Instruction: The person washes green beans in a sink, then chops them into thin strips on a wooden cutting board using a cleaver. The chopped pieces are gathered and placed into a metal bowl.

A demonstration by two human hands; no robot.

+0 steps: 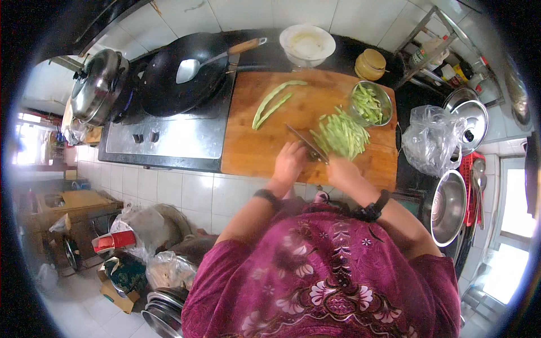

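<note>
My right hand (345,174) grips the handle of a kitchen knife (305,140), its blade slanting up and left over a wooden cutting board (249,152). My left hand (290,164) is at the blade's left side with bent fingers; whatever lies under them is hidden. To the right of the blade spreads a heap of sliced green beans (344,134). Two long whole green beans (267,101) lie on the board's left part. At the board's right edge, a metal bowl (386,120) holds more cut pieces.
Left of the board, a black wok (162,95) with a spatula (189,69) sits on the stove (177,141). Behind the board stand a white bowl (307,46) and a tan jar (370,64). Plastic bags (429,139), a pot lid (475,126) and a steel basin (448,209) are on the right.
</note>
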